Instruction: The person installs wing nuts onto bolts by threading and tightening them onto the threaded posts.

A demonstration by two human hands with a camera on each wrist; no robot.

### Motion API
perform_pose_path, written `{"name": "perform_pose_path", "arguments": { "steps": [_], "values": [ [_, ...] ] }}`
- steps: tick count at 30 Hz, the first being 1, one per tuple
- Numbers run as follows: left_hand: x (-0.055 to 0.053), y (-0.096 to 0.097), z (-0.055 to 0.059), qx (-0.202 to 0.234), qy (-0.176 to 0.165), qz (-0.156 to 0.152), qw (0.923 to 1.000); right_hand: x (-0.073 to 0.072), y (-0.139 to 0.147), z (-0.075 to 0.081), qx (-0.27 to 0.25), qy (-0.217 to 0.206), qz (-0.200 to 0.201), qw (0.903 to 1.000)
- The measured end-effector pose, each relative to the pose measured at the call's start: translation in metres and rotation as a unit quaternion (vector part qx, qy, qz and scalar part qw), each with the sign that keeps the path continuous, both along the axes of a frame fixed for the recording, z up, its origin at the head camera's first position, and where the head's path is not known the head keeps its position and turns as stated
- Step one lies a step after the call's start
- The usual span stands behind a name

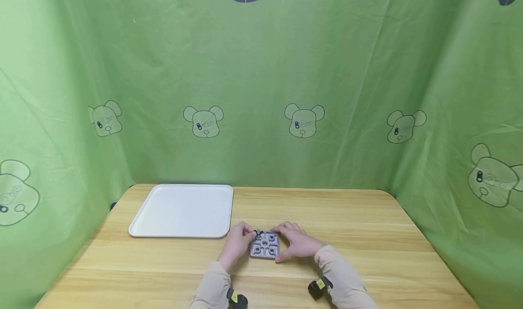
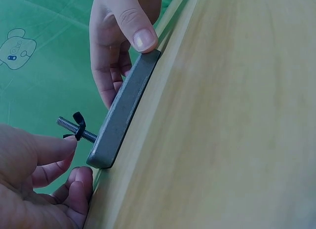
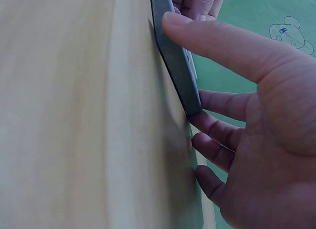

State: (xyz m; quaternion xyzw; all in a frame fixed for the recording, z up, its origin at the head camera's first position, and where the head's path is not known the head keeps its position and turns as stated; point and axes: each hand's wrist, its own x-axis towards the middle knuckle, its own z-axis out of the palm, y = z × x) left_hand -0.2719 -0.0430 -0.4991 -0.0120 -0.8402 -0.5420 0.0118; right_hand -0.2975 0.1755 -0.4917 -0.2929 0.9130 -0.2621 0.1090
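A square grey metal plate (image 1: 260,250) with several recessed holes lies on the wooden table. Out of its far left corner stands a threaded bolt (image 2: 64,122) carrying a black wing nut (image 2: 79,125). My left hand (image 1: 236,244) pinches the wing nut between thumb and fingertips, at a point partway along the thread. On the opposite side, my right hand (image 1: 297,243) grips the plate's right edge, the thumb at the near corner and the fingers around the far corner. The right wrist view shows the plate's dark side wall (image 3: 173,56) against that thumb; the bolt is hidden there.
A white rectangular tray (image 1: 184,211) lies at the back left of the table (image 1: 347,218), beyond my left hand. Green curtains (image 1: 253,72) printed with bear heads hang behind the table and along both sides. Each wrist wears a strapped black camera.
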Motion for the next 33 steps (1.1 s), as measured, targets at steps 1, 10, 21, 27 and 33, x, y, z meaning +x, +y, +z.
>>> {"name": "perform_pose_path", "arguments": {
  "steps": [1, 10, 21, 27, 33],
  "values": [
    [-0.0001, 0.0000, -0.0003, -0.001, 0.000, 0.001, 1.0000, -0.0001, 0.0001, -0.0002, 0.000, 0.001, 0.002, 1.0000],
    [-0.0016, 0.0005, -0.0021, -0.012, 0.004, -0.003, 0.9999, -0.0002, 0.0002, 0.0004, 0.000, 0.004, 0.004, 1.0000],
    [-0.0019, 0.0001, -0.0009, -0.009, 0.008, -0.016, 0.9998, 0.0006, -0.0008, 0.0031, -0.003, 0.006, 0.005, 1.0000],
    [-0.0011, 0.0000, -0.0008, -0.017, 0.010, -0.023, 0.9995, 0.0010, -0.0007, 0.0040, -0.003, 0.007, 0.008, 0.9999],
    [-0.0008, -0.0004, 0.0003, -0.022, 0.016, -0.032, 0.9991, 0.0014, -0.0002, 0.0041, -0.002, 0.008, 0.008, 0.9999]
  ]
}}
